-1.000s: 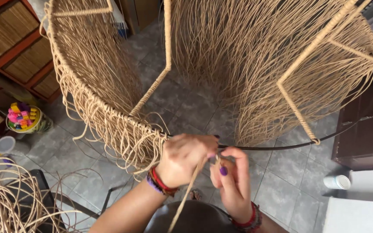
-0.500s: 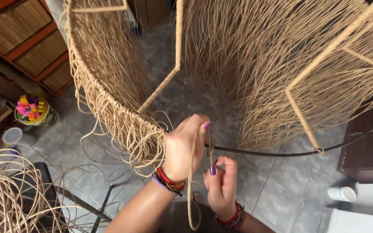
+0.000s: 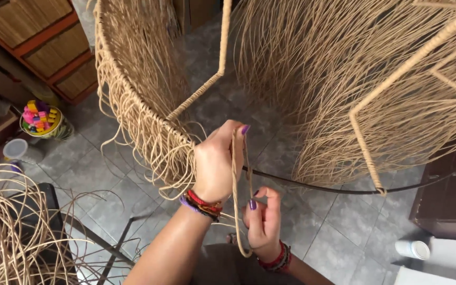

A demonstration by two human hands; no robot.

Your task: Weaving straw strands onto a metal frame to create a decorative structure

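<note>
At the frame [image 3: 149,126], hands [image 3: 238,190] grip a cord [image 3: 236,174].

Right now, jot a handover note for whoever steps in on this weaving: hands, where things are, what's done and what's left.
Left hand: raised, gripping a tan strand at the bare dark hoop.
Right hand: lower, pinching the same strand, which loops below it.
Frame: wrapped struts; strands hang thickly from the rim on the left and at the far right.
Done: hoop section left of the hands is wrapped.
Left: hoop to the right is uncovered.
Spare strands lie lower left.
</note>
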